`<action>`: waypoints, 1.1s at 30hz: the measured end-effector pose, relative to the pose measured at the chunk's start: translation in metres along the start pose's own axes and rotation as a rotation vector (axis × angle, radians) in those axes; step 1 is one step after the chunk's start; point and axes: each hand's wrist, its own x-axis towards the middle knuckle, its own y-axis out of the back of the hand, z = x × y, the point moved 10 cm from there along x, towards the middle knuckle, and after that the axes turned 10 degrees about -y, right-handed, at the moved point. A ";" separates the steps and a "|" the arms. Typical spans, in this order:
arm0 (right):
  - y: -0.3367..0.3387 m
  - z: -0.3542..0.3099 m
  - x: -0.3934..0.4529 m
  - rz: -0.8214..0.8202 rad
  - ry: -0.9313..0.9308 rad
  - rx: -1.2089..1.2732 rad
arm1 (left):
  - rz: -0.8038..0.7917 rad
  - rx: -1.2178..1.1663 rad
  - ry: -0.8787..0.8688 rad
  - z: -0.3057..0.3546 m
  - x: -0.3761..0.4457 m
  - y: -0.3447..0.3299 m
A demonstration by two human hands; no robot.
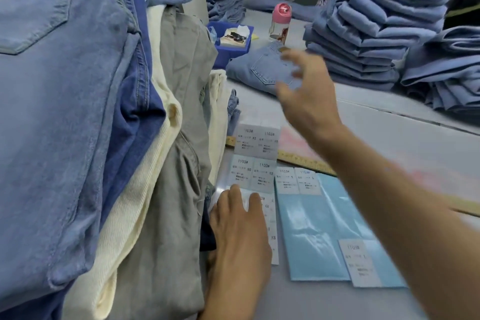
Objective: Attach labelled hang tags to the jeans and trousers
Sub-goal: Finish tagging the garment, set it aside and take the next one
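Head view: sheets of labelled hang tags (255, 161) marked 1103# lie on the grey table (389, 135), just right of a leaning stack of jeans and trousers (109, 138). Left hand (239, 231) rests flat, fingers straight, on the nearest sheet. Right hand (306, 91) hovers above, fingers spread, holding nothing. A yellow ruler (306, 160) runs beneath the sheets; a pink-lidded bottle (280, 22) stands beyond.
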 end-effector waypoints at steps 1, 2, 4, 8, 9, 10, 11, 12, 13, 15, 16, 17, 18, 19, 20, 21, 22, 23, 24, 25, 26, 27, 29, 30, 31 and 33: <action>0.001 0.008 -0.030 -0.005 0.006 0.061 | 0.017 -0.026 0.009 -0.001 0.001 0.000; 0.003 0.019 -0.063 0.000 -0.012 0.112 | 0.043 -0.058 0.020 -0.002 0.002 0.001; 0.007 0.046 -0.124 0.025 -0.083 0.173 | 0.123 -0.138 0.041 -0.004 0.004 0.005; -0.030 0.078 -0.180 -0.173 -0.066 -0.078 | 0.223 -0.277 0.051 -0.015 0.007 0.008; -0.040 0.076 -0.185 -0.231 -0.018 -0.190 | 0.244 -0.310 0.070 -0.019 0.007 0.009; -0.048 0.076 -0.188 -0.271 0.006 -0.272 | 0.271 -0.344 0.096 -0.025 0.008 0.010; -0.052 0.080 -0.192 -0.291 0.009 -0.327 | 0.291 -0.371 0.112 -0.028 0.008 0.010; -0.051 0.082 -0.194 -0.275 0.024 -0.348 | 0.300 -0.384 0.111 -0.030 0.008 0.011; -0.052 0.082 -0.194 -0.305 0.037 -0.329 | 0.305 -0.383 0.095 -0.030 0.009 0.011; -0.043 0.083 -0.186 -0.355 0.033 -0.244 | 0.330 -0.372 0.052 -0.031 0.009 0.012; -0.035 0.089 -0.184 -0.387 -0.002 -0.194 | 0.343 -0.363 0.032 -0.031 0.008 0.013; -0.025 0.093 -0.182 -0.379 -0.016 -0.181 | 0.354 -0.350 0.014 -0.032 0.006 0.013; -0.016 0.096 -0.180 -0.370 -0.030 -0.207 | 0.363 -0.340 -0.001 -0.032 0.005 0.014; -0.009 0.097 -0.180 -0.358 -0.023 -0.240 | 0.371 -0.336 -0.007 -0.032 0.005 0.014; -0.008 0.096 -0.182 -0.360 -0.011 -0.257 | 0.375 -0.338 -0.005 -0.032 0.006 0.014; -0.010 0.094 -0.187 -0.383 0.008 -0.271 | 0.375 -0.335 0.001 -0.033 0.006 0.014; -0.015 0.093 -0.193 -0.400 0.045 -0.287 | 0.377 -0.325 0.006 -0.033 0.006 0.016; -0.022 0.095 -0.201 -0.427 0.075 -0.291 | 0.382 -0.315 0.006 -0.033 0.006 0.017; -0.026 0.096 -0.205 -0.453 0.101 -0.283 | 0.385 -0.310 0.004 -0.032 0.006 0.018; -0.028 0.097 -0.207 -0.455 0.121 -0.266 | 0.383 -0.304 -0.001 -0.031 0.006 0.018; -0.027 0.098 -0.207 -0.430 0.142 -0.251 | 0.378 -0.291 -0.008 -0.030 0.006 0.018; -0.026 0.099 -0.206 -0.386 0.170 -0.241 | 0.373 -0.279 -0.013 -0.030 0.006 0.018; -0.021 0.095 -0.206 -0.301 0.195 -0.210 | 0.360 -0.266 -0.016 -0.029 0.007 0.019; -0.020 0.094 -0.206 -0.278 0.187 -0.191 | 0.356 -0.262 -0.009 -0.028 0.007 0.020; -0.021 0.095 -0.206 -0.270 0.176 -0.179 | 0.353 -0.257 -0.001 -0.029 0.007 0.020; -0.023 0.097 -0.206 -0.269 0.158 -0.177 | 0.352 -0.253 -0.001 -0.030 0.006 0.020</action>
